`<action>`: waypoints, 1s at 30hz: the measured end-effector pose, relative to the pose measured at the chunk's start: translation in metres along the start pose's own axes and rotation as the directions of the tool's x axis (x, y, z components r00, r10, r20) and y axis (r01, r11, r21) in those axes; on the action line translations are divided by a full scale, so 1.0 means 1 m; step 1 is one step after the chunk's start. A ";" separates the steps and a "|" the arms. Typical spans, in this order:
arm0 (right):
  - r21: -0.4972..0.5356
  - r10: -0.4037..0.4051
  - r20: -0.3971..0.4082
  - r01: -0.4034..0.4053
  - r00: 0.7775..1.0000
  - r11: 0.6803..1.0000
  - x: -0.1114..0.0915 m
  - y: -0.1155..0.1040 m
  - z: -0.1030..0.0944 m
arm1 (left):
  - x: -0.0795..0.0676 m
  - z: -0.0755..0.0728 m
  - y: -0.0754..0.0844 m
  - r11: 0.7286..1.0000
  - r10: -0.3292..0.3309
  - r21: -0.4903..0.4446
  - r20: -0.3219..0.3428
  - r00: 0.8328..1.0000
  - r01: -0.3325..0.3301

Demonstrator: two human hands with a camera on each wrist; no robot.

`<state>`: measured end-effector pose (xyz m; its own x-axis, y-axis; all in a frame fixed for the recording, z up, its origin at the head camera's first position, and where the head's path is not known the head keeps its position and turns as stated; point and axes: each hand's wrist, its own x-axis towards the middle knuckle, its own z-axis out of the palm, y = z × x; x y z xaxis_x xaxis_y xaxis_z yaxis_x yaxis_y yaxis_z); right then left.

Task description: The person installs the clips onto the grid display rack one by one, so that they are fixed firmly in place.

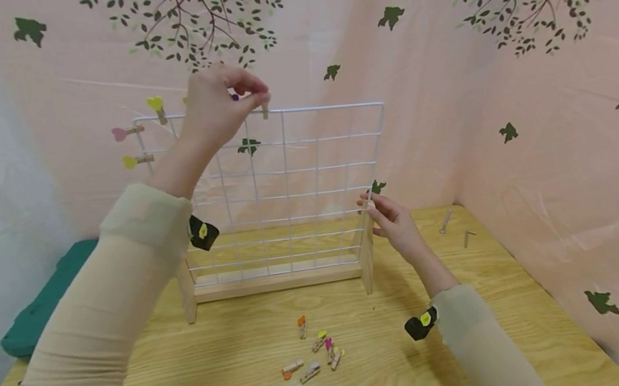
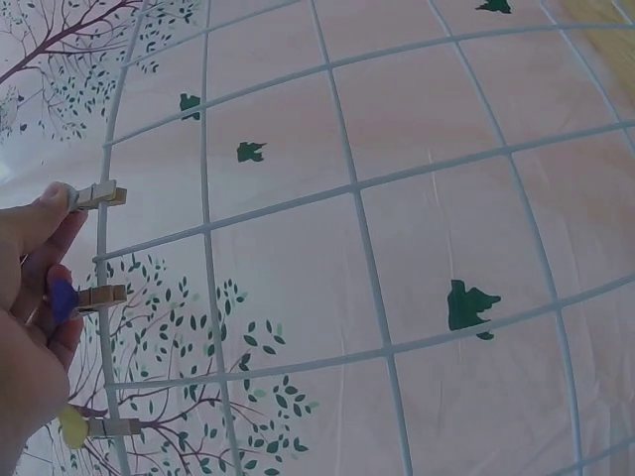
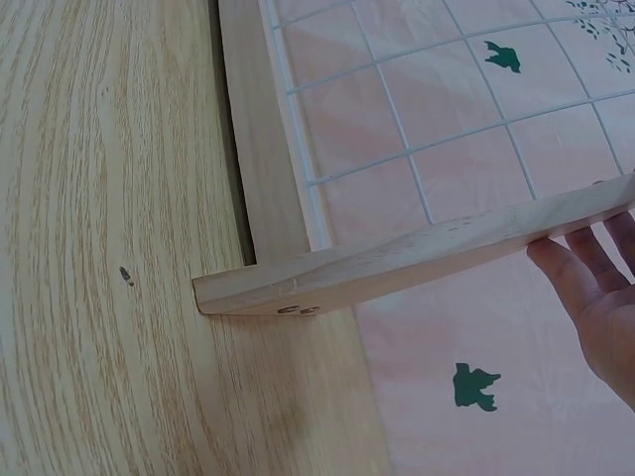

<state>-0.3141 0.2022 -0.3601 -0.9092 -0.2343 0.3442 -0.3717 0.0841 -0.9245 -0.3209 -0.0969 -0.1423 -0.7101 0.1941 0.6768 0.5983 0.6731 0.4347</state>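
Observation:
My left hand [image 1: 217,102] pinches a small wooden clothespin [image 2: 97,195] at the top wire of a white wire grid [image 1: 287,171]. The clothespin's jaws straddle that wire. Beside it on the same wire are a clothespin with a blue-purple decoration [image 2: 65,299] and one with a yellow decoration [image 2: 75,426]. Low on the grid's right side, my right hand [image 1: 400,225] grips the stand's wooden upright [image 3: 427,243], thumb in front and fingertips reaching behind. Farther left, a yellow-heart clothespin [image 1: 158,109], a pink-heart one [image 1: 121,134] and another yellow one [image 1: 132,161] are clipped to the grid.
Several clothespins [image 1: 310,372] with coloured decorations lie on the wooden table [image 1: 218,379] before the stand. A green case [image 1: 50,298] sits at the left, and two small metal pieces, one an L-shaped key [image 1: 468,237], at the right. A pink curtain [image 1: 423,99] hangs behind.

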 end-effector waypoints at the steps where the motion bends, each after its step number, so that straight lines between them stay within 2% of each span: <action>1: 0.003 0.000 0.000 0.000 1.000 1.000 0.000 0.000 0.000 | -0.001 -0.001 0.000 1.000 0.007 0.000 0.003 1.000 -0.007; 5: 0.002 0.003 -0.003 -0.003 1.000 1.000 0.000 0.000 -0.001 | -0.008 -0.008 0.003 0.999 0.034 0.015 0.002 0.999 -0.034; 9: -0.007 0.002 -0.003 -0.002 1.000 1.000 0.000 0.001 0.000 | -0.026 -0.018 0.009 0.996 0.082 0.032 -0.047 0.996 -0.081; 15: -0.010 0.012 -0.005 -0.012 1.000 1.000 -0.001 0.002 0.002 | -0.070 -0.026 0.006 0.984 0.177 0.021 -0.116 0.977 -0.176; 20: -0.009 0.009 -0.003 -0.009 1.000 1.000 -0.001 0.003 0.001 | -0.113 -0.025 -0.013 0.969 0.244 0.072 -0.186 0.952 -0.235; 23: -0.010 0.003 -0.001 -0.003 1.000 1.000 0.000 0.003 0.001 | -0.135 -0.025 -0.030 0.970 0.237 0.106 -0.228 0.944 -0.218; 30: -0.019 -0.003 -0.002 0.003 1.000 1.000 0.001 0.002 0.000 | -0.186 -0.019 -0.080 0.988 0.092 0.140 -0.222 0.971 -0.062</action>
<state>-0.3157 0.2025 -0.3614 -0.9086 -0.2323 0.3472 -0.3777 0.1019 -0.9203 -0.2295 -0.2006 -0.2923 -0.5517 0.0924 0.8289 0.5831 0.7533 0.3041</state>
